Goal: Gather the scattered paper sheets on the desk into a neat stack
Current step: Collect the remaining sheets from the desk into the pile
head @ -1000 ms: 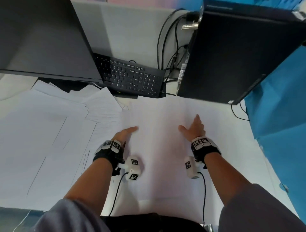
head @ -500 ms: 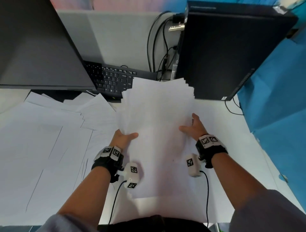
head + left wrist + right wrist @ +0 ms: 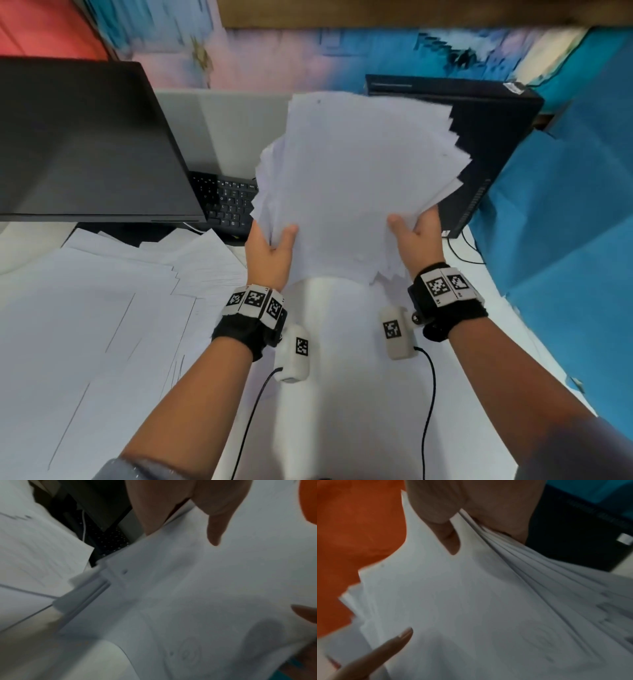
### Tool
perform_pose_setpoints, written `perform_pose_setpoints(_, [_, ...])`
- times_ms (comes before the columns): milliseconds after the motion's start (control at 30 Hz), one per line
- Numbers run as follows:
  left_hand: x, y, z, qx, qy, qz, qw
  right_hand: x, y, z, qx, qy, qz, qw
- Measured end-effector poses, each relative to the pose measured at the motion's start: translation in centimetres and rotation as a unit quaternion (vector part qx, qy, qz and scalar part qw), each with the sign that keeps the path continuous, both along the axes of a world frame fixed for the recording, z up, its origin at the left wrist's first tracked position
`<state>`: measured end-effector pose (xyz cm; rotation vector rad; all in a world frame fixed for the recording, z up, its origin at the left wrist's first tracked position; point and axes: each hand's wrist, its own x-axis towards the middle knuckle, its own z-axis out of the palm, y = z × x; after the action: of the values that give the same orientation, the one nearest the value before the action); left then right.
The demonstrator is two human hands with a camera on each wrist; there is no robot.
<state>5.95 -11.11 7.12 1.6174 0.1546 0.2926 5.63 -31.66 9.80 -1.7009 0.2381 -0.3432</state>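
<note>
While held clear of the desk: a loose bundle of white paper sheets (image 3: 359, 192), tilted up toward the camera, edges fanned and uneven.
Left hand (image 3: 270, 253): grasps the bundle's left lower edge, thumb on the front face, fingers hidden behind the sheets.
Right hand (image 3: 416, 236): grasps the right lower edge, thumb in front; the right wrist view shows the layers splayed apart just beside the thumb (image 3: 448, 539).
Remaining sheets: a wide spread of white printed pages (image 3: 113, 308) lying overlapped on the left part of the white desk (image 3: 342, 394), near the black keyboard (image 3: 226, 205).
Surroundings: dark monitor (image 3: 85, 144) at left, black computer tower (image 3: 479, 144) behind the bundle.
Stage (judged): part gathered, squaring not yet done.
Risk (judged): inner sheets could slide out of the fanned right edge, since only the lower corners are pinched; tapping the bundle down unevenly could crease the corners.
</note>
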Motion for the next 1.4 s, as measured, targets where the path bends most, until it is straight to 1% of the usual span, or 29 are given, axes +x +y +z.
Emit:
perform_pose_setpoints(133, [0.4,0.7,-0.6,-0.048,0.033,0.002,0.998,-0.5,0.0,-0.6,0.114,0.006,0.024,0.993])
perform_pose_setpoints(233, [1.0,1.4,-0.5,-0.075,0.058,-0.006,0.995,-0.2,0.0,0.2,0.175,-0.011,0.036,0.984])
perform_pose_setpoints(333, [1.5,2.0,-0.2,-0.076,0.085,-0.023,0.993,0.6,0.1,1.4,0.197,-0.022,0.024,0.980])
perform_pose_setpoints(433, [1.8,2.3,-0.2,-0.081,0.096,-0.040,0.991,2.0,0.4,3.3,0.188,-0.022,-0.019,0.982])
perform_pose_setpoints(500, [1.9,2.5,-0.4,-0.082,0.100,-0.045,0.991,3.1,0.5,4.7,0.168,-0.019,-0.055,0.984])
perform_pose_setpoints(567, [2.0,2.8,-0.5,-0.081,0.104,-0.048,0.990,3.9,0.6,5.7,0.135,-0.016,-0.069,0.988])
perform_pose_setpoints(700, [1.8,3.4,-0.5,-0.086,0.111,-0.059,0.988,4.8,1.0,5.9,0.007,-0.026,-0.100,0.995])
perform_pose_setpoints(800, [1.7,3.7,-0.5,-0.097,0.114,-0.077,0.986,5.0,1.4,5.4,-0.069,-0.024,-0.090,0.993])
perform_pose_setpoints(933, [1.7,3.5,-0.2,-0.109,0.117,-0.067,0.985,4.7,2.5,5.4,-0.196,-0.037,-0.091,0.976])
perform_pose_setpoints(1000, [1.6,3.6,-0.2,-0.112,0.122,-0.062,0.984,4.6,3.0,5.5,-0.237,-0.044,-0.093,0.966])
perform_pose_setpoints(1033, [1.5,3.7,-0.2,-0.115,0.123,-0.059,0.984,4.7,3.1,5.5,-0.242,-0.049,-0.090,0.965])
perform_pose_setpoints(1067, [1.5,3.8,-0.3,-0.115,0.127,-0.056,0.984,4.6,3.1,5.4,-0.221,-0.060,-0.084,0.970])
perform_pose_setpoints(1100, [1.5,3.9,-0.2,-0.114,0.131,-0.056,0.983,4.5,2.8,5.2,-0.168,-0.078,-0.073,0.980])
perform_pose_setpoints(1167, [1.4,4.1,-0.3,-0.118,0.135,-0.053,0.982,4.0,1.7,4.2,-0.009,-0.102,-0.054,0.993])
perform_pose_setpoints(1200, [1.4,4.2,-0.3,-0.122,0.135,-0.053,0.982,3.7,1.2,3.6,0.070,-0.097,-0.043,0.992])
perform_pose_setpoints(1267, [1.6,4.1,-0.4,-0.128,0.140,-0.053,0.980,3.1,0.4,1.7,0.188,-0.045,-0.007,0.981])
perform_pose_setpoints(1300, [1.7,4.0,-0.4,-0.132,0.137,-0.055,0.980,2.8,0.5,0.8,0.215,-0.016,0.014,0.976])
perform_pose_setpoints(1333, [1.7,3.9,-0.3,-0.135,0.135,-0.059,0.980,2.3,0.6,-0.2,0.221,0.011,0.035,0.975])
perform_pose_setpoints(1400, [1.8,3.7,-0.5,-0.140,0.132,-0.063,0.979,1.9,1.0,-2.3,0.201,0.045,0.073,0.976])
